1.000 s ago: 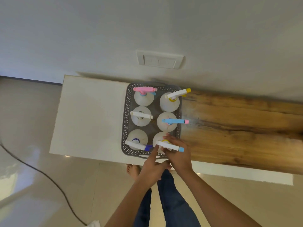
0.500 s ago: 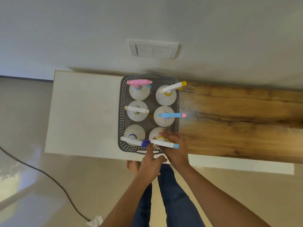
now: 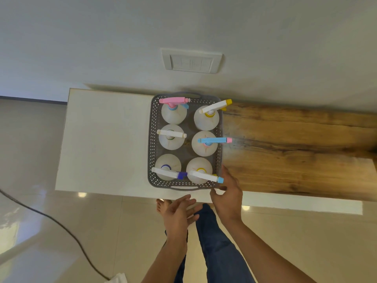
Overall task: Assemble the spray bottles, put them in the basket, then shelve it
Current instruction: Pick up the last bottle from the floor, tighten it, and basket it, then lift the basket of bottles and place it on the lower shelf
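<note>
A grey perforated basket (image 3: 152,139) stands on the white counter (image 3: 106,139) and holds several white spray bottles with coloured trigger heads. The nearest right bottle (image 3: 199,167) carries a white head with a light blue nozzle. Beside it on the left stands a bottle with a dark blue nozzle (image 3: 168,165). My right hand (image 3: 228,195) hovers with spread fingers at the basket's near right corner, holding nothing. My left hand (image 3: 179,215) is open below the counter's front edge, apart from the basket.
A wooden slab (image 3: 295,150) covers the counter to the right of the basket. A switch plate (image 3: 191,62) is on the wall behind. A black cable (image 3: 61,227) runs over the tiled floor at left. My legs and a bare foot (image 3: 162,205) are below the counter edge.
Both hands have let go of the nearest right bottle's spray head and drawn back toward me. The right hand shifted to the basket's corner, the left dropped below the counter edge.
</note>
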